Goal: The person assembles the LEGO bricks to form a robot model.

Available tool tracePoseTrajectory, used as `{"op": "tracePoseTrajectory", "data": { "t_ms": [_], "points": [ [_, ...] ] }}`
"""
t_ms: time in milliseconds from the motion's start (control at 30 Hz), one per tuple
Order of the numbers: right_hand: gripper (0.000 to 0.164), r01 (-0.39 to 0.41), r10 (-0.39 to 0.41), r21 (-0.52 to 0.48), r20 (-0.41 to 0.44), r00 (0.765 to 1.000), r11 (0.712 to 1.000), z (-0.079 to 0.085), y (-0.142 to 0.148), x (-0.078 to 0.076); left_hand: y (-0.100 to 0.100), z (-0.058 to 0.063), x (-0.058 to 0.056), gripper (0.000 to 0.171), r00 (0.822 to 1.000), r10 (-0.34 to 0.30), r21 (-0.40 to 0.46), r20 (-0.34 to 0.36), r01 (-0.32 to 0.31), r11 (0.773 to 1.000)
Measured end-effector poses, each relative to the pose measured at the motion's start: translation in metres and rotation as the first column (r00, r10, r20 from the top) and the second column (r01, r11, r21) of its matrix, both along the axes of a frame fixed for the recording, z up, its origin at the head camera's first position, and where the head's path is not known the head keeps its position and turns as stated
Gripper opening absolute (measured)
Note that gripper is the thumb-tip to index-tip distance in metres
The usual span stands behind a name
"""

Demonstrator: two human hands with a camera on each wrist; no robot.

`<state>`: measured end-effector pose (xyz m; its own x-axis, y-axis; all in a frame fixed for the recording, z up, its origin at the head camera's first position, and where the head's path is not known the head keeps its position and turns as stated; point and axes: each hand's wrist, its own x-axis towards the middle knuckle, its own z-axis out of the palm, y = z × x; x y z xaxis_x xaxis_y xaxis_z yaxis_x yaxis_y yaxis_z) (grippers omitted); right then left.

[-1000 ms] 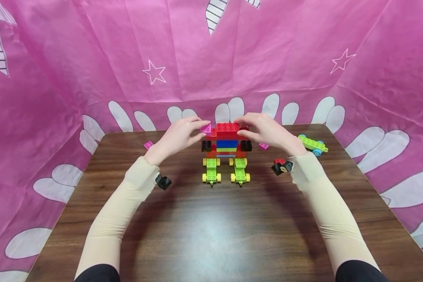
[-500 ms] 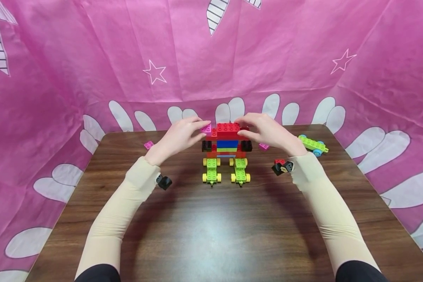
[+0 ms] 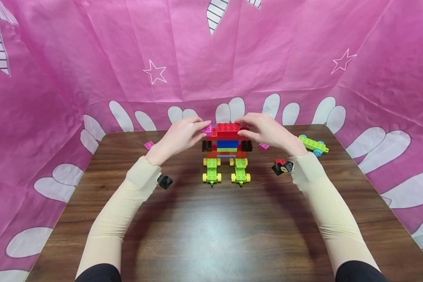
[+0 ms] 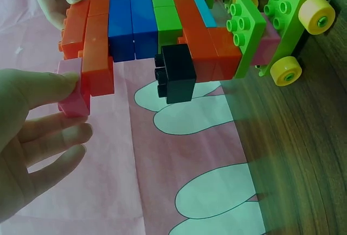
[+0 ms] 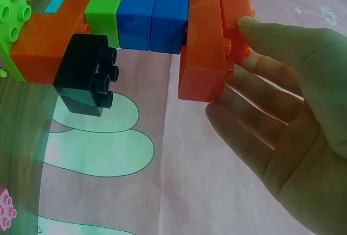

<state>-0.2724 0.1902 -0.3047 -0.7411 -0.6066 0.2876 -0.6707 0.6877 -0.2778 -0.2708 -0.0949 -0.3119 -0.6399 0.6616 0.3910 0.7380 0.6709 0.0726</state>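
Observation:
A brick figure of stacked toy building blocks stands toward the back of the table, with blue bricks (image 3: 227,144) in its middle and a black brick (image 3: 206,146) on its left side. Its two lime-green wheeled bases (image 3: 212,171) have yellow wheels. My left hand (image 3: 178,138) pinches a pink brick (image 4: 76,102) between thumb and fingers at the left end of the long red row. On the right, my right hand (image 3: 268,131) grips the red top brick (image 3: 228,128); its thumb presses the near face, and the other fingers reach behind and below, partly hidden.
Loose pink bricks lie at the left (image 3: 149,145) and right (image 3: 264,146). A red brick (image 3: 279,161) is partly covered by the right wrist camera. Farther right sits a lime-green wheeled base (image 3: 313,144) with blue wheels. Pink cloth (image 3: 183,51) closes off the table's back and sides.

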Motion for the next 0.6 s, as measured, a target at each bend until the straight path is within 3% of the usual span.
{"op": "tracePoseTrajectory", "data": {
  "t_ms": [267, 600],
  "points": [
    [0.038, -0.002, 0.002, -0.001, -0.008, 1.0, 1.0, -0.0005, 0.0003, -0.0001, -0.0008, -0.0024, 0.0001, 0.041, 1.0, -0.017, 0.021, -0.012, 0.017, 1.0],
    [0.037, -0.007, 0.007, -0.002, -0.01, 1.0, 1.0, 0.0003, -0.0006, 0.0005, -0.0012, -0.003, -0.0035, 0.038, 0.996, -0.043, 0.079, 0.077, 0.037, 0.996]
  ]
}}
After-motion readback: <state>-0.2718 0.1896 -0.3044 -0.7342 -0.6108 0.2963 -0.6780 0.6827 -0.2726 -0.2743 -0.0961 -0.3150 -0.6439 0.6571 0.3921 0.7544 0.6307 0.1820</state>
